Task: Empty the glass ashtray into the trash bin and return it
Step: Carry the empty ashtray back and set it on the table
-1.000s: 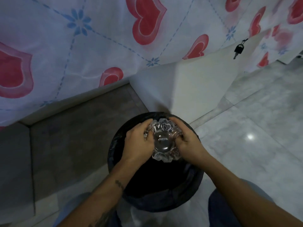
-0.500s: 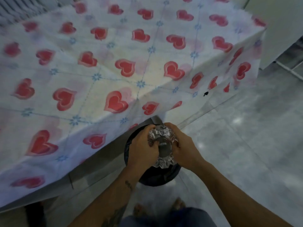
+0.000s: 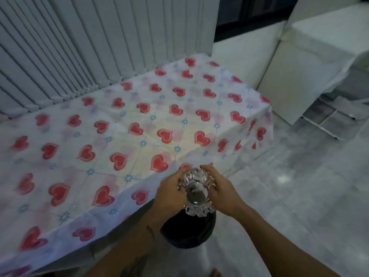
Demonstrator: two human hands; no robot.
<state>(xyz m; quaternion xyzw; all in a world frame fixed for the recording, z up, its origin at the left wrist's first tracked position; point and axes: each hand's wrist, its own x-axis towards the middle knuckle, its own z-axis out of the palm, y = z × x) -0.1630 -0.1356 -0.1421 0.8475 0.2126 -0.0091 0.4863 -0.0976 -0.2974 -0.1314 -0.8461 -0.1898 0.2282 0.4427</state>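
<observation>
A cut-glass ashtray [image 3: 196, 191] sits between both my hands, held in the air by the table's front right corner. My left hand [image 3: 169, 191] grips its left rim and my right hand [image 3: 223, 193] grips its right rim. Its round centre faces me and looks grey and bare. Below the ashtray, on the floor, stands the trash bin [image 3: 189, 230] with a black liner, partly hidden by my hands and forearms. The table [image 3: 119, 136], covered by a white cloth with red hearts, lies just left of and beyond the ashtray.
White vertical blinds [image 3: 89, 43] hang behind the table. A white cabinet [image 3: 295, 76] and a wire rack stand at the right. Pale glossy floor tiles [image 3: 299, 186] stretch to the right of the bin.
The view has risen from close over the bin to above the table. Both hands lifted the ashtray up out of the bin's mouth, and the whole tabletop is now visible.
</observation>
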